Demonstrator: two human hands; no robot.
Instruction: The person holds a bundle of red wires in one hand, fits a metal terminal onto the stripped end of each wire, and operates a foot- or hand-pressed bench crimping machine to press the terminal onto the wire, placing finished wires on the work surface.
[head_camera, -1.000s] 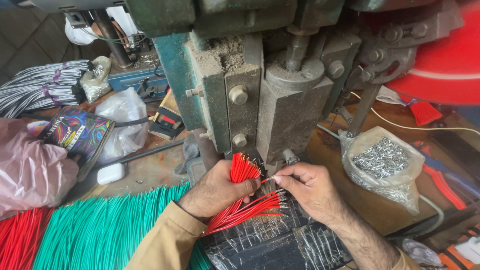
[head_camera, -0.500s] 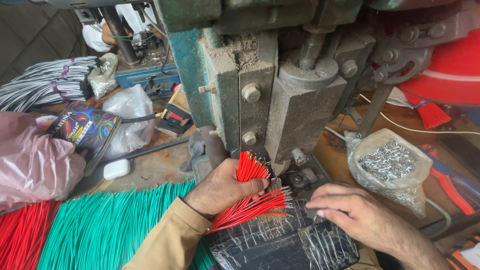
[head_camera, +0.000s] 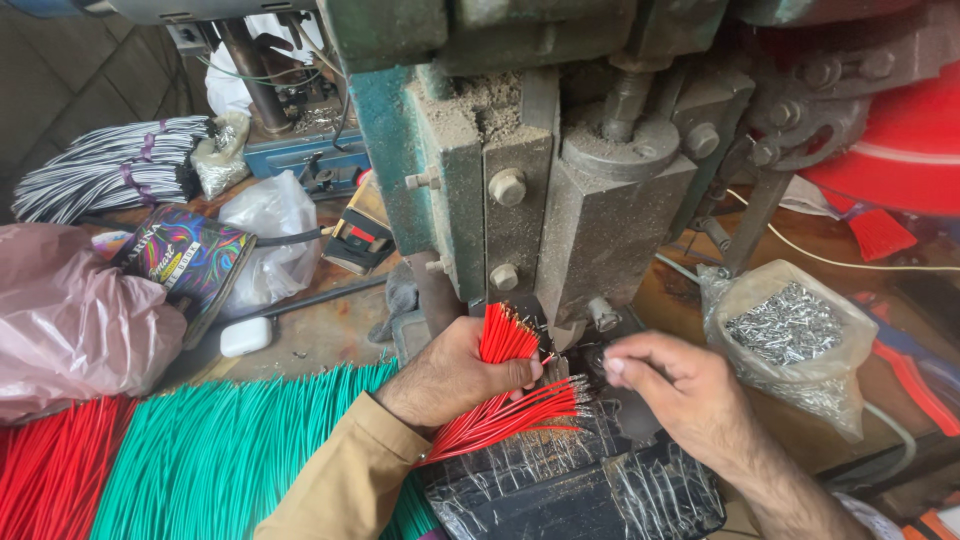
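Observation:
My left hand (head_camera: 450, 378) grips a bundle of short red wires (head_camera: 505, 398) with bare metal tips, held just below the die of a grey-green press machine (head_camera: 545, 190). The wires fan out to the right over a black tray wrapped in plastic (head_camera: 590, 490). My right hand (head_camera: 672, 385) hovers right of the wire tips, near the press die, with thumb and fingers pinched together; whether it holds a small piece I cannot tell.
A clear bag of small metal terminals (head_camera: 790, 335) sits at the right. Green wires (head_camera: 225, 455) and red wires (head_camera: 55, 465) lie at the lower left. A pink bag (head_camera: 75, 315), a colourful pouch (head_camera: 190, 255) and striped wire bundles (head_camera: 110, 170) lie at the left.
My right hand left the wire tips, dropped to the tray, and has now risen to the press die. The left hand keeps the red bundle in place.

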